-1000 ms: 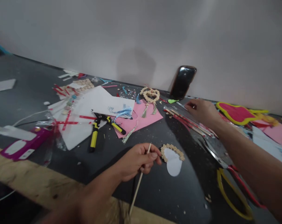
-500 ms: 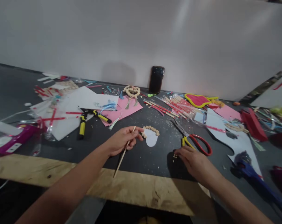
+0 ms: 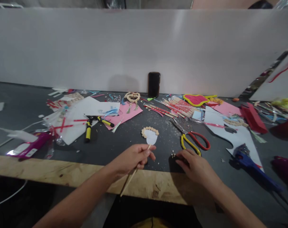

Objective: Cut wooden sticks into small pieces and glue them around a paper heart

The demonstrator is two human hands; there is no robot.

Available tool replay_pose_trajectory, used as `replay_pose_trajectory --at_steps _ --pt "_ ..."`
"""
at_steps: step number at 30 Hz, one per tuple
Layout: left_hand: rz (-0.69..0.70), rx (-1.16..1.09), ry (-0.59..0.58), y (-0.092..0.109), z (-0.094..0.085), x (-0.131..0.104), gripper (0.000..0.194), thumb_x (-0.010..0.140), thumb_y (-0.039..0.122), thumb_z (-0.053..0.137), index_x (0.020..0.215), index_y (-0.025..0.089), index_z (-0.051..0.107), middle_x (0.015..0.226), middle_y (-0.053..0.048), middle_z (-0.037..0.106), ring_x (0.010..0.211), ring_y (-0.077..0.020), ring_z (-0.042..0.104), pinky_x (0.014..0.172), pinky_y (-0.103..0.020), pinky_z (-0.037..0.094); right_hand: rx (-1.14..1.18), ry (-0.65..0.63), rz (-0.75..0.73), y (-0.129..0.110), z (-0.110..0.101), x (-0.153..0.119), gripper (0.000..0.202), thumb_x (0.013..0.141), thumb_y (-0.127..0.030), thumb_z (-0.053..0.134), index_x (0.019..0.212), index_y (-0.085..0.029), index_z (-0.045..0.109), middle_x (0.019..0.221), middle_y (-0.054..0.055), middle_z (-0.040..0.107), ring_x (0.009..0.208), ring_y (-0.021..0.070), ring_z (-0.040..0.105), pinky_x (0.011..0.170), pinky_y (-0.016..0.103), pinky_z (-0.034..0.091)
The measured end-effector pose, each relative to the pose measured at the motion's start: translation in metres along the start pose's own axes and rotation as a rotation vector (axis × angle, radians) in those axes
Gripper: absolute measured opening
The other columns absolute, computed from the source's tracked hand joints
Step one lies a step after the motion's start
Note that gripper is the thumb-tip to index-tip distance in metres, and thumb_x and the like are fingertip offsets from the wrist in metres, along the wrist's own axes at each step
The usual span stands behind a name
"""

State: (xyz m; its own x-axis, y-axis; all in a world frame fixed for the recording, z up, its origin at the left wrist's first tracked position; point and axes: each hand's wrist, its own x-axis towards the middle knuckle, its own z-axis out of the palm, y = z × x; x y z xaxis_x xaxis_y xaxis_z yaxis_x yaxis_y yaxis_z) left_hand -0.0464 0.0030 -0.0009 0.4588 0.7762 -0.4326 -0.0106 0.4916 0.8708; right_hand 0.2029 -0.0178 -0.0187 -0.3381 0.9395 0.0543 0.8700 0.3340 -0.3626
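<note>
A thin wooden stick (image 3: 129,181) slants through the fingers of my left hand (image 3: 137,158), its upper tip just below a white paper heart (image 3: 152,137). Small pale wooden pieces (image 3: 148,129) line the heart's upper edge and left side. My right hand (image 3: 191,161) rests on the dark table beside a little pile of tiny pale pieces (image 3: 173,154). Its thumb and fingertips are slightly apart, with nothing visible between them. Scissors (image 3: 191,134) with red and yellow handles lie just beyond that hand.
Yellow-handled pliers (image 3: 88,129) and a purple glue gun (image 3: 36,144) lie left. A blue glue gun (image 3: 250,167) is at right. At the back, a phone (image 3: 154,84) leans against the white panel (image 3: 139,47), near a beaded heart (image 3: 132,97) and patterned sticks (image 3: 161,110).
My left hand has moved with the stick from the heart's left side toward me, below the heart. My right hand has drawn slightly away from the small pile. The view has tilted up.
</note>
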Motion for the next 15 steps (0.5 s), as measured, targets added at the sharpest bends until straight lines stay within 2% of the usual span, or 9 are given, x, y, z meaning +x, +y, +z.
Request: replay_pose_trajectory --at_steps 3,6,9,12,15 --pt "-0.031 0.098 -0.04 -0.006 0.011 -0.011 0.041 0.084 0.036 0.055 0.119 0.017 0.056 0.086 -0.004 0.06 0.046 -0.0027 0.031 0.042 -0.018 0.023 -0.075 0.147 -0.012 0.011 -0.006 -0.002 0.021 0.089 -0.027 0.04 0.095 -0.021 0.059 0.095 0.009 0.064 0.087 0.0212 0.06 0.077 0.034 0.048" --pt "-0.029 0.145 -0.082 -0.014 0.02 -0.018 0.043 0.084 0.039 0.055 0.122 0.019 0.055 0.088 -0.005 0.062 0.047 -0.0033 0.032 0.041 -0.018 0.021 -0.243 0.29 -0.005 0.029 -0.012 0.005 0.025 0.087 -0.026 0.041 0.104 -0.017 0.058 0.108 0.014 0.061 0.104 0.0273 0.053 0.09 0.042 0.041" --pt "-0.039 0.081 -0.051 -0.022 0.029 -0.024 0.046 0.084 0.043 0.055 0.122 0.018 0.055 0.087 -0.005 0.061 0.048 -0.0032 0.03 0.042 -0.017 0.021 -0.351 0.251 0.018 0.047 -0.014 0.016 0.029 0.085 -0.024 0.044 0.11 -0.015 0.055 0.114 0.016 0.059 0.106 0.0282 0.052 0.092 0.043 0.038" --pt "-0.048 0.014 -0.019 -0.029 0.034 -0.028 0.048 0.083 0.048 0.055 0.117 0.015 0.058 0.084 -0.005 0.059 0.047 -0.003 0.028 0.043 -0.017 0.02 -0.357 0.213 0.025 0.057 -0.011 0.027 0.029 0.082 -0.023 0.048 0.107 -0.014 0.056 0.108 0.017 0.063 0.099 0.0284 0.057 0.087 0.043 0.04" --pt "-0.046 0.005 -0.046 -0.036 0.034 -0.032 0.047 0.082 0.049 0.056 0.114 0.014 0.06 0.083 -0.006 0.061 0.048 -0.0037 0.029 0.044 -0.018 0.021 -0.338 0.219 0.046 0.058 -0.009 0.033 0.028 0.081 -0.025 0.048 0.105 -0.014 0.058 0.102 0.016 0.066 0.092 0.0283 0.059 0.083 0.043 0.041"
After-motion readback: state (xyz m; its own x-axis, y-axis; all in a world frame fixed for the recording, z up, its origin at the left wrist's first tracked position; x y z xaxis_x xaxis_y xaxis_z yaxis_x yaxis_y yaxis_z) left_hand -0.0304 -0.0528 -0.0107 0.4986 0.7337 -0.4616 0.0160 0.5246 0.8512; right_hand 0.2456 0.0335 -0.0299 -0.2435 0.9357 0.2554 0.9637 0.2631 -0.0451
